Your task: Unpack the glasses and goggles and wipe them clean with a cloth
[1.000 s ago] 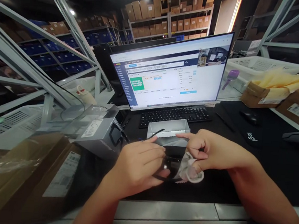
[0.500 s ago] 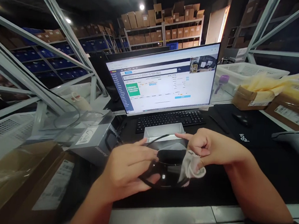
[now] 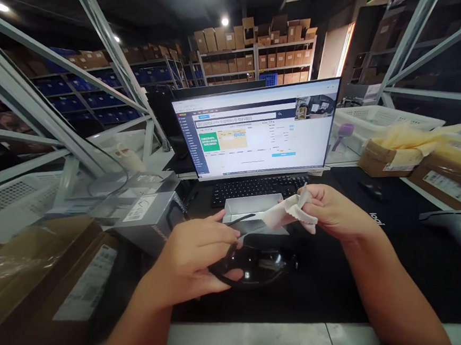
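My left hand (image 3: pixel 196 255) grips a pair of dark glasses (image 3: pixel 259 265) by their left side, just above the black desk mat (image 3: pixel 325 291). My right hand (image 3: pixel 331 209) is closed on a small white cloth (image 3: pixel 287 211), raised off the glasses and to their upper right. An open grey box tray (image 3: pixel 252 206) lies right behind the glasses, in front of the black keyboard (image 3: pixel 261 185).
A monitor (image 3: pixel 254 126) stands behind the keyboard. A grey product box (image 3: pixel 147 214) and brown cartons (image 3: pixel 46 280) sit at the left. Cartons with yellow padding (image 3: pixel 416 150) and a white basket (image 3: pixel 378 120) are at the right, a mouse (image 3: pixel 368 188) and a grey scanner (image 3: pixel 453 227) too.
My right hand has lifted the white cloth up and away from the glasses' lens. The left hand still holds the glasses, now lower and uncovered.
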`<state>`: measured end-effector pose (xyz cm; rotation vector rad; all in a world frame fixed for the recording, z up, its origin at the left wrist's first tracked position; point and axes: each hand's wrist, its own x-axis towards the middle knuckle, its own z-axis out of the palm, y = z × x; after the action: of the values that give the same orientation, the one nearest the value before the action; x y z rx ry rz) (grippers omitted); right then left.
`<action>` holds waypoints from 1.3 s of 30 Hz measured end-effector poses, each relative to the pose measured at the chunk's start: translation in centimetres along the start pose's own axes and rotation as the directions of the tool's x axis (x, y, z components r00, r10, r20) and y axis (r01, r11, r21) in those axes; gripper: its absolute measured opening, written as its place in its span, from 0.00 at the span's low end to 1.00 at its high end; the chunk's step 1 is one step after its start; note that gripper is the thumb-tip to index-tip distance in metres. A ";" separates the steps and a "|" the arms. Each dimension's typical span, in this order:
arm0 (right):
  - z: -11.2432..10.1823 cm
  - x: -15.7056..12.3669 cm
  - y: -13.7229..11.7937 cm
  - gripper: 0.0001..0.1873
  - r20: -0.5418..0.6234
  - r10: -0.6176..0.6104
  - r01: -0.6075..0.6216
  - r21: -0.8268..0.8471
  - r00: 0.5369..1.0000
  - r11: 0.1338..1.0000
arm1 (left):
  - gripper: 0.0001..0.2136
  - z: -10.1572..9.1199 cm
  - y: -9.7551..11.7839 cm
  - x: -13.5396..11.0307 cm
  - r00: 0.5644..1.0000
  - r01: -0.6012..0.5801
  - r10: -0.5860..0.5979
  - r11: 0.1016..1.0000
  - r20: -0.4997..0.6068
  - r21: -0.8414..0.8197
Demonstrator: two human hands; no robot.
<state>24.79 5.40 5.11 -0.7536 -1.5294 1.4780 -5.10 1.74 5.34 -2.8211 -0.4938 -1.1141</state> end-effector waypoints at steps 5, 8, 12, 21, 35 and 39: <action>1.1 0.0 -0.1 0.29 0.000 -0.012 0.012 0.038 1.000 0.999 | 0.09 0.1 0.2 0.1 1.000 0.011 -0.011 1.000 0.014 0.002; 1.6 0.0 0.0 0.28 0.007 0.017 -0.017 0.051 1.000 0.999 | 0.10 0.1 0.2 0.0 1.000 0.015 -0.015 1.000 0.022 0.012; 2.3 0.0 0.0 0.31 -0.017 0.042 -0.042 0.020 0.999 0.999 | 0.10 0.1 0.1 -0.2 0.999 0.017 -0.018 1.000 0.033 0.025; 7.2 -1.4 1.1 0.28 0.087 0.018 0.016 -0.375 0.996 0.927 | 0.12 1.1 0.4 0.5 0.984 -0.024 0.010 0.997 0.176 0.078; 7.3 -1.6 0.8 0.29 0.212 -0.050 0.161 -0.548 0.976 0.821 | 0.09 1.5 0.3 0.5 0.990 -0.053 0.044 0.996 0.132 0.072; 5.8 -1.4 0.2 0.31 0.371 -0.011 0.212 -0.507 0.929 0.836 | 0.14 1.6 0.7 0.6 0.991 -0.069 0.062 0.996 0.119 0.055</action>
<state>20.32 1.49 5.03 -0.7145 -2.2871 1.1308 -3.41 1.48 4.59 -2.8410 -0.4307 -0.9110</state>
